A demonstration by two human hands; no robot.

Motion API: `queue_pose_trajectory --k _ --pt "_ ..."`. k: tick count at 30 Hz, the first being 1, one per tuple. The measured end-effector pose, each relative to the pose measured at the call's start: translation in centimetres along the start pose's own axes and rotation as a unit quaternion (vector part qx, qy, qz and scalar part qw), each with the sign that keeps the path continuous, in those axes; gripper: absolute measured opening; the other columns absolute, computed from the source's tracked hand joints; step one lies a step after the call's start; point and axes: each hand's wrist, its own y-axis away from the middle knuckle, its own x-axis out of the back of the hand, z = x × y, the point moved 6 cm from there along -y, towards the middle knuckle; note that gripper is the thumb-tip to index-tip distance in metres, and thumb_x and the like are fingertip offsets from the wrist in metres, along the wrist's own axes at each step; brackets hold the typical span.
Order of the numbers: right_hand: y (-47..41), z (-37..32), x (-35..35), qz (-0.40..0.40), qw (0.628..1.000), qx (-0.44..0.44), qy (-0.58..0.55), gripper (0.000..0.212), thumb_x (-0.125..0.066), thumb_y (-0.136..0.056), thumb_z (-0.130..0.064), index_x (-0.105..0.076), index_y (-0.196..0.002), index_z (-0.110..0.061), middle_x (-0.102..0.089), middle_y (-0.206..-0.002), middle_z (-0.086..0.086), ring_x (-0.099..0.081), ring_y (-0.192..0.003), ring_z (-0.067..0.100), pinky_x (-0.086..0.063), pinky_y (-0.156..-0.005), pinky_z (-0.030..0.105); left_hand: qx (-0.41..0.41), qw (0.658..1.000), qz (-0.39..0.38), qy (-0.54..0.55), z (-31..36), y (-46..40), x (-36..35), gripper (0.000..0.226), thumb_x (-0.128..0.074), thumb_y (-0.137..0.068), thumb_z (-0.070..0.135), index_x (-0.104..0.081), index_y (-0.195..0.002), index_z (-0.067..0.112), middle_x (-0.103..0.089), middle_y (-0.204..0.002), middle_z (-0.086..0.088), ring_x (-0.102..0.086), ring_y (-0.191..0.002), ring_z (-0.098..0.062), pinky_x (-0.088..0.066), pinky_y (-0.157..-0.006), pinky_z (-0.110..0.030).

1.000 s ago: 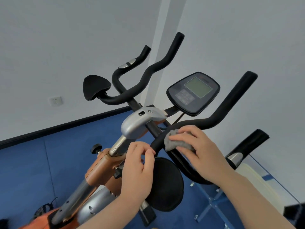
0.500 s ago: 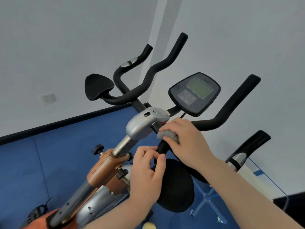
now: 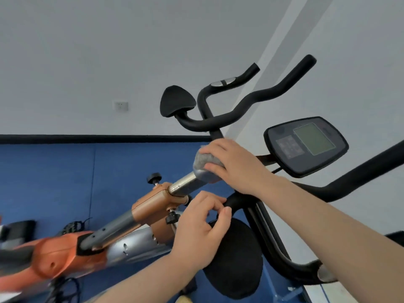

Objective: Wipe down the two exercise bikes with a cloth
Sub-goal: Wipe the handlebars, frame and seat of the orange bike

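Cloth (image 3: 206,161) under right hand (image 3: 238,165) fingers, clamped on bike's silver cap | left hand (image 3: 202,226) fingers curled, empty

The right hand (image 3: 235,165) covers most of the grey cloth (image 3: 204,160) and the silver clamp cover beneath it, so only the cloth's left end shows. Left of the left hand (image 3: 201,228), the orange bike frame (image 3: 54,259) smears with motion blur and runs off the picture's edge. Right of the right hand, the black handlebar (image 3: 360,171) is cut off.
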Motion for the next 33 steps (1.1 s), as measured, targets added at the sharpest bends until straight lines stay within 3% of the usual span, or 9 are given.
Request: queue_pose_trajectory --k 3,7,12,16,20,24,26,31,33 --pt "-0.7 -1.8 -1.5 -0.102 0.977 0.155 0.108 0.04 -0.059 -0.093 -0.036 -0.054 -0.132 -0.029 -0.048 -0.135 -0.009 -0.036 -0.129 0.013 -0.024 -0.111 0.03 0.002 1.0 -0.008 -0.001 0.1 0.0 0.0 0.025 -0.05 -0.09 0.044 -0.054 -0.074 0.025 -0.06 -0.091 0.01 -0.057 -0.095 -0.013 -0.04 -0.078 -0.017" --pt "-1.9 0.9 0.9 -0.084 0.993 0.082 0.029 0.038 -0.054 -0.094 -0.038 -0.051 -0.132 -0.039 -0.048 -0.13 -0.02 -0.046 -0.117 0.005 -0.042 -0.096 0.033 0.015 1.0 -0.022 -0.001 0.1 0.1 -0.1 0.019 -0.049 -0.09 0.043 -0.053 -0.074 0.033 -0.059 -0.099 0.017 -0.057 -0.1 -0.01 -0.041 -0.082 -0.019" --pt "-0.9 -1.1 -1.4 -0.141 0.954 0.246 0.093 0.035 -0.062 -0.09 -0.025 -0.061 -0.124 -0.031 -0.052 -0.135 -0.012 -0.039 -0.129 0.011 -0.029 -0.109 0.031 0.015 1.0 0.004 0.006 -0.2 0.3 0.0 0.018 -0.051 -0.091 0.041 -0.054 -0.075 0.032 -0.061 -0.099 0.015 -0.058 -0.105 -0.007 -0.043 -0.081 -0.021" --pt "-2.0 1.3 0.6 -0.081 0.991 0.096 -0.047 0.037 -0.06 -0.093 -0.031 -0.056 -0.129 -0.038 -0.051 -0.123 -0.021 -0.047 -0.113 0.002 -0.041 -0.102 0.034 0.016 1.0 0.018 0.004 -0.1 0.4 0.0 0.016 -0.052 -0.09 0.039 -0.053 -0.075 0.036 -0.062 -0.099 0.014 -0.059 -0.104 -0.008 -0.045 -0.08 -0.022" --pt "-0.2 -0.5 -1.1 -0.106 0.97 0.212 0.052 0.04 -0.063 -0.091 -0.026 -0.058 -0.13 -0.032 -0.048 -0.138 -0.011 -0.036 -0.131 0.009 -0.017 -0.111 0.023 0.013 0.999 0.035 0.002 -0.1 0.4 0.0 0.017 -0.052 -0.09 0.039 -0.055 -0.074 0.033 -0.064 -0.096 0.012 -0.06 -0.099 -0.008 -0.042 -0.077 -0.015" --pt "0.4 3.2 0.8 -0.028 0.996 -0.005 -0.084 0.044 -0.047 -0.1 -0.029 -0.038 -0.143 -0.037 -0.039 -0.143 -0.009 -0.043 -0.127 0.012 -0.039 -0.102 0.03 0.011 1.0 0.028 -0.005 -0.2 0.3 -0.1 0.016 -0.05 -0.09 0.04 -0.056 -0.075 0.035 -0.065 -0.097 0.012 -0.06 -0.091 -0.006 -0.04 -0.074 -0.012" --pt "1.7 3.7 0.6 -0.013 0.996 -0.053 -0.066 0.048 -0.039 -0.103 -0.032 -0.026 -0.148 -0.035 -0.035 -0.148 -0.002 -0.046 -0.126 0.02 -0.042 -0.098 0.033 0.016 1.0 0.026 -0.005 -0.3 0.3 -0.1 0.018 -0.049 -0.089 0.041 -0.056 -0.075 0.032 -0.065 -0.097 0.011 -0.06 -0.091 -0.006 -0.041 -0.075 -0.015" --pt "2.6 8.5 0.7 -0.112 0.955 -0.274 -0.026 0.045 -0.03 -0.105 -0.031 -0.03 -0.144 -0.008 -0.056 -0.129 0.018 -0.055 -0.11 0.03 -0.041 -0.084 0.035 0.014 1.0 0.019 -0.01 -0.3 0.1 -0.2 0.021 -0.047 -0.087 0.043 -0.055 -0.072 0.029 -0.065 -0.096 0.011 -0.061 -0.098 -0.012 -0.043 -0.075 -0.021" --pt "2.7 7.9 0.2 -0.135 0.948 -0.287 0.017 0.045 -0.037 -0.103 -0.023 -0.029 -0.143 -0.004 -0.056 -0.125 0.018 -0.056 -0.103 0.029 -0.042 -0.079 0.035 0.008 1.0 0.021 -0.009 -0.2 0.1 -0.1 0.022 -0.047 -0.087 0.042 -0.055 -0.071 0.029 -0.065 -0.095 0.012 -0.061 -0.099 -0.013 -0.043 -0.074 -0.021"
